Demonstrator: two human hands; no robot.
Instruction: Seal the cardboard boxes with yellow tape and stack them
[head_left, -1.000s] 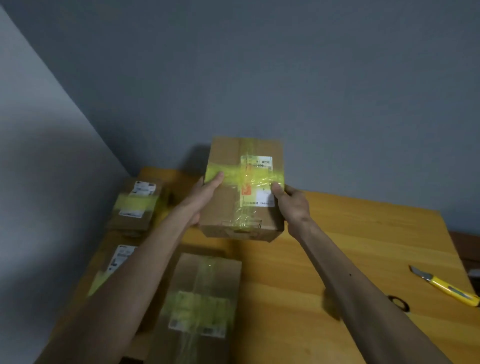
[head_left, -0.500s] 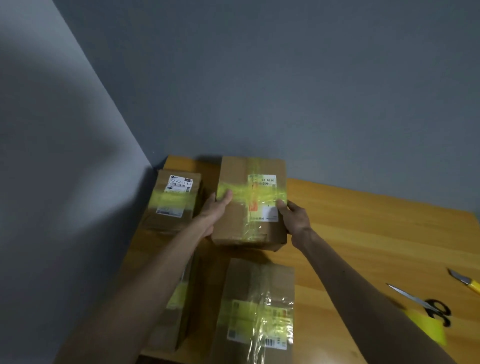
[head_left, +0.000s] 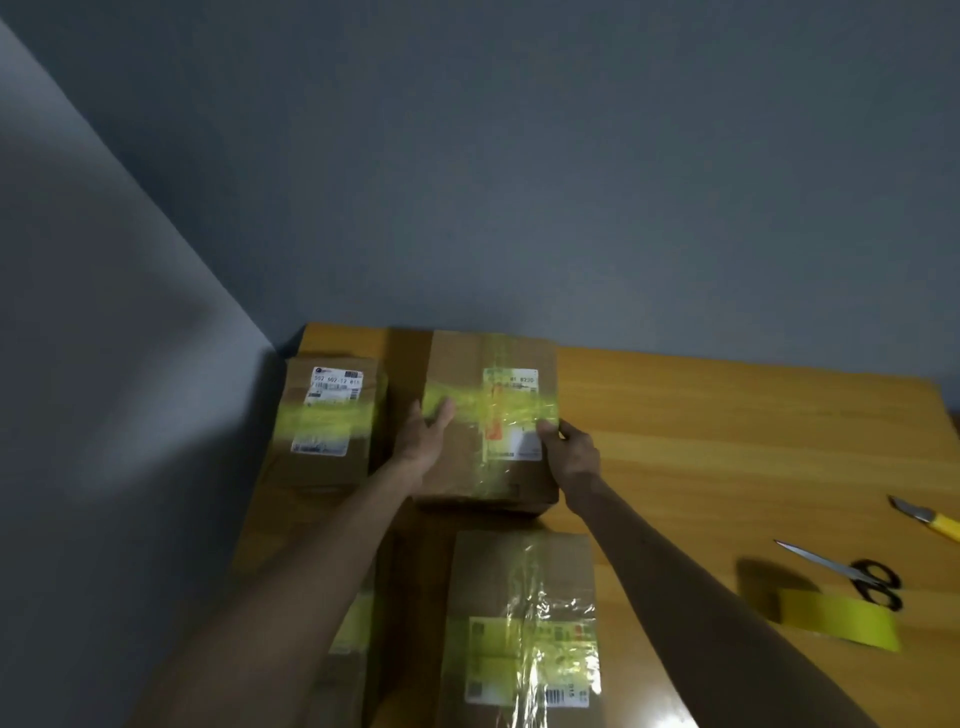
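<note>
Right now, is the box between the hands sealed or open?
Sealed: the box has flat flaps, with yellow tape crossing over its top.

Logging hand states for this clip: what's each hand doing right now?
Left hand: open, pressed flat against the left side of the taped cardboard box.
Right hand: closed, gripping that box's right edge.
</note>
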